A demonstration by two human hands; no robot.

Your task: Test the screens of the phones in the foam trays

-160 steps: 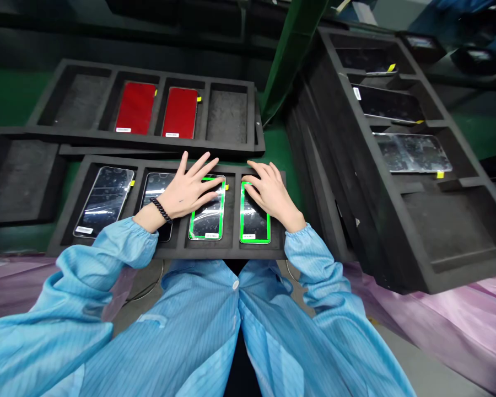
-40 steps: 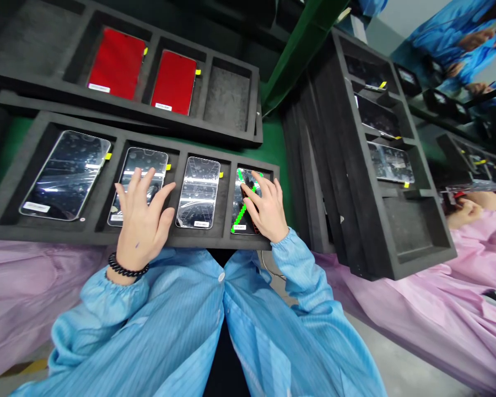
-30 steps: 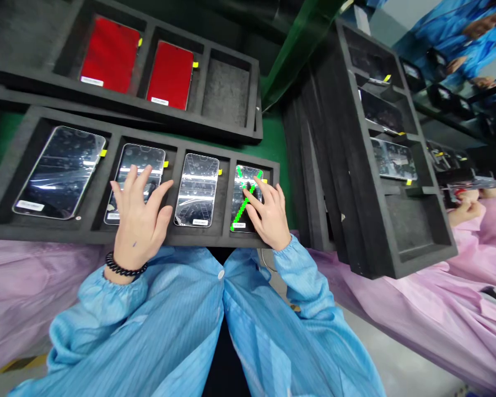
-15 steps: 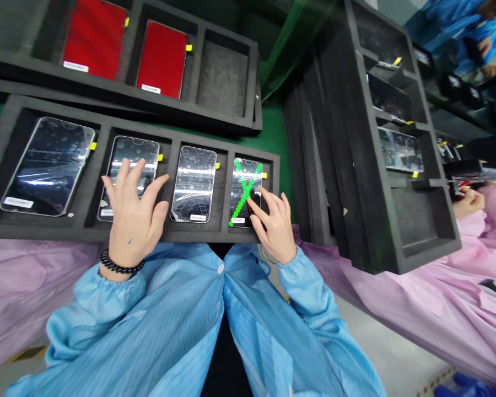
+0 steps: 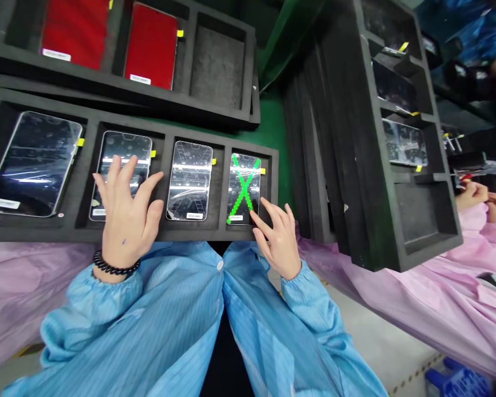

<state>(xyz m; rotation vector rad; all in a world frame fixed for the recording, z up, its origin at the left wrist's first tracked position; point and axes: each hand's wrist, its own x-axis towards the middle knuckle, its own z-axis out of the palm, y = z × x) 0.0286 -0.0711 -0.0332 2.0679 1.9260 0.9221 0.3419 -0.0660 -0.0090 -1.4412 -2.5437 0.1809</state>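
Note:
A black foam tray [image 5: 126, 120] in front of me holds several smartphones, each in its own slot with a white label and a yellow tab. My right hand [image 5: 279, 237] has its fingers spread, and its index fingertip touches the lower right of the rightmost smartphone [image 5: 235, 193], where a green X of two lines lights the screen. Over the second smartphone from the left [image 5: 127, 144] my left hand [image 5: 126, 220] lies spread, hiding part of it; contact is unclear. Between the hands is another dark smartphone [image 5: 189, 182], and a larger-looking one [image 5: 33, 165] sits at the far left.
Behind is another foam tray [image 5: 157, 99] with red-screened phones [image 5: 151, 47] and one bare slot. Stacked foam trays [image 5: 391, 220] with phones stand at the right. A co-worker's hands [image 5: 475, 196] show at the far right, and a blue stool [image 5: 457, 383] is on the floor.
My right index finger has slid down and right, lengthening the second green line toward the screen's lower right. The left hand stays over its smartphone. The view has shifted slightly.

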